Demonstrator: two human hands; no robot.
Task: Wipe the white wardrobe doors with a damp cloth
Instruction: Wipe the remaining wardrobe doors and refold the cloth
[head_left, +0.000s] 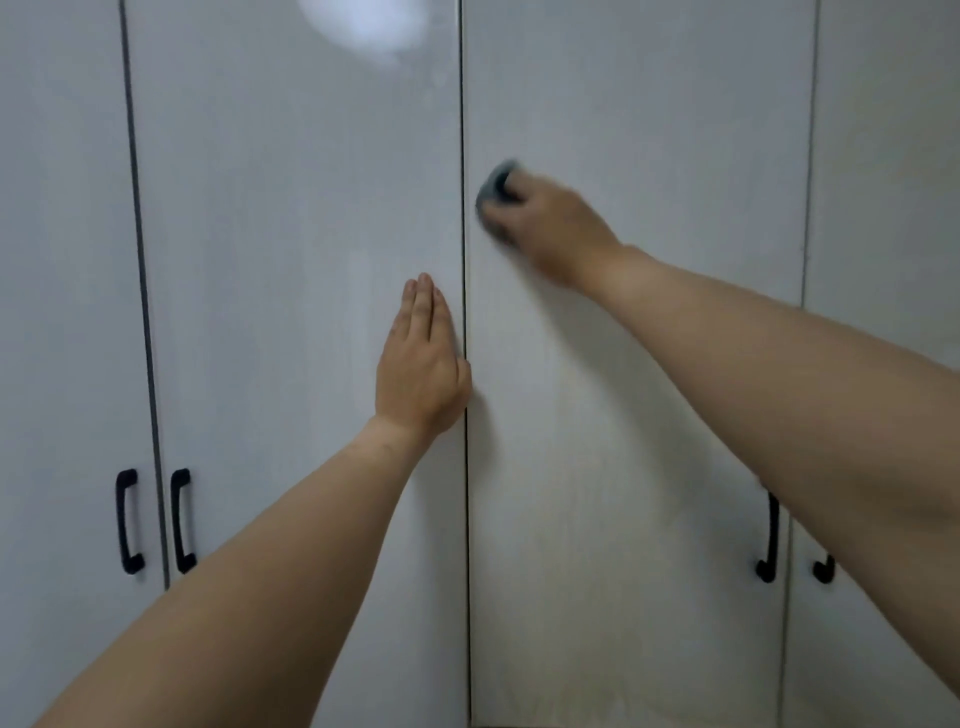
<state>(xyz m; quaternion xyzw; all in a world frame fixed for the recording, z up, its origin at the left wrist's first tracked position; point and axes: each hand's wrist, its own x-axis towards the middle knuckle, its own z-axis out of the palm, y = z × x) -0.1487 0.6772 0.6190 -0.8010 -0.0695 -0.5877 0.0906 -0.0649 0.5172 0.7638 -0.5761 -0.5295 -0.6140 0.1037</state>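
1. Gripping bunched grey cloth (496, 200) in our right hand (550, 223), against right-centre door (639, 364) nr seam.
2. Left hand (421, 364) flat, fingers straight, bracing left-centre door (291, 312).
3. Cloth's soft, light, likely slippy when damp; keep it wadded in fingers.

Motion-blurred right hand (550, 218) and grey cloth (493, 200); right-side black handles (769, 545) half behind the forearm.

One head-worn view looks straight forward, close to the tall, glossy white wardrobe doors (291, 208), which fill the frame beyond both outstretched hands; the black door handles (129, 521) sit below them.
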